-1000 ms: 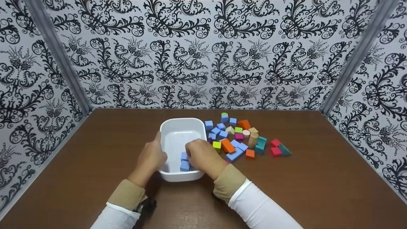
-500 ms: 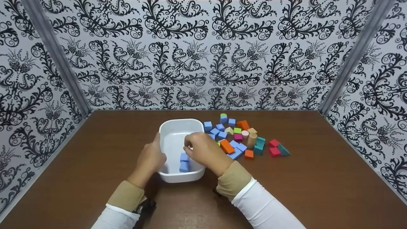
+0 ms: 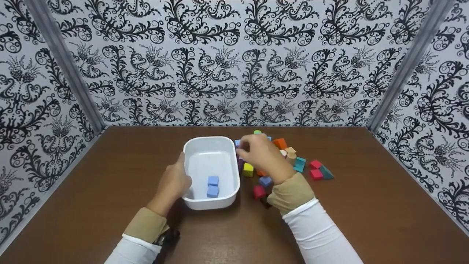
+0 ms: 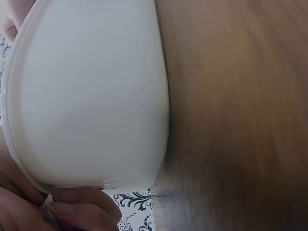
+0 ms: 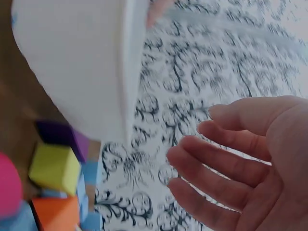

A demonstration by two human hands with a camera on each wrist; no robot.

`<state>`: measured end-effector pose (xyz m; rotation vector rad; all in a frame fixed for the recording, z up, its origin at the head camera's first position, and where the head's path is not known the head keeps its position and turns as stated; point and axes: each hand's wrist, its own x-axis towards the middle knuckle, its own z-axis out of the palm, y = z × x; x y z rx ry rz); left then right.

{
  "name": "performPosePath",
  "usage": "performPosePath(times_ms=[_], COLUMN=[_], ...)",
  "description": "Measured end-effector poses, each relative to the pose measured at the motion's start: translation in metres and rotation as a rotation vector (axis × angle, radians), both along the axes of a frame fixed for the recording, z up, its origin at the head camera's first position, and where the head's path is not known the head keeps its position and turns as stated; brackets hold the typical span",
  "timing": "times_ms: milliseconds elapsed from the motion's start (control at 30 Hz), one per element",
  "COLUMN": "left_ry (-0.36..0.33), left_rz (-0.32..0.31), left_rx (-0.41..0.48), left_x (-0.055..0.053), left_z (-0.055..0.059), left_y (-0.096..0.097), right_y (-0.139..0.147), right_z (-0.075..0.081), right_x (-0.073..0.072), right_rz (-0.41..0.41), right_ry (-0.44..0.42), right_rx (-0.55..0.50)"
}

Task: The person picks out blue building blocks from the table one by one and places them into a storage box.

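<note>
In the head view a white plastic tub [image 3: 211, 204] stands on the table, with two blue blocks [image 3: 213, 186] lying in its near part. My left hand [image 3: 175, 181] grips the tub's left rim; the left wrist view shows its fingers [image 4: 86, 211] curled at the edge. Above the block pile, just right of the tub, hovers my right hand [image 3: 262, 152]. Seen from the right wrist, its fingers [image 5: 211, 178] are relaxed and slightly bent, with nothing held. Below them are a yellow-green block [image 5: 55, 166], a purple block [image 5: 79, 144] and an orange block [image 5: 57, 211].
Coloured blocks spread to the right of the tub, partly hidden under the right hand. A red block [image 3: 259, 191] lies nearest me. Pink-red blocks and a teal wedge [image 3: 326, 172] sit at the far right. Patterned wall panels [image 3: 234, 66] enclose the brown table [image 3: 110, 176].
My right hand has moved from over the tub to the right, over the block pile. The two blue blocks stay in the tub. The left hand stays at the rim.
</note>
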<state>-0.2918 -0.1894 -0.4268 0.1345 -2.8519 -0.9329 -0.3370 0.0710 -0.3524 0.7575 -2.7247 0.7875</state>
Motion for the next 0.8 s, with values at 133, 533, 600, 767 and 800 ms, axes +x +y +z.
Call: performPosePath(times_ms=[133, 533, 600, 767, 800], left_ry=[0.002, -0.031, -0.032, -0.028, -0.027], left_rz=[0.001, 0.008, 0.011, 0.008, 0.008], left_rx=[0.002, 0.022, 0.018, 0.020, 0.020], left_x=[0.000, -0.002, -0.002, -0.003, -0.003], left_z=[0.000, -0.001, -0.001, -0.001, -0.001], left_y=[0.000, -0.002, -0.001, -0.001, -0.001], right_y=[0.023, 0.055, 0.053, 0.051, 0.050], right_z=[0.004, -0.026, -0.033, -0.045, -0.046], right_x=[-0.010, -0.032, -0.034, -0.038, -0.038], right_rz=[-0.055, -0.249, -0.264, -0.306, -0.313], right_ry=[-0.006, -0.140, -0.148, -0.157, -0.162], right_rx=[-0.011, 0.154, 0.195, 0.219, 0.216])
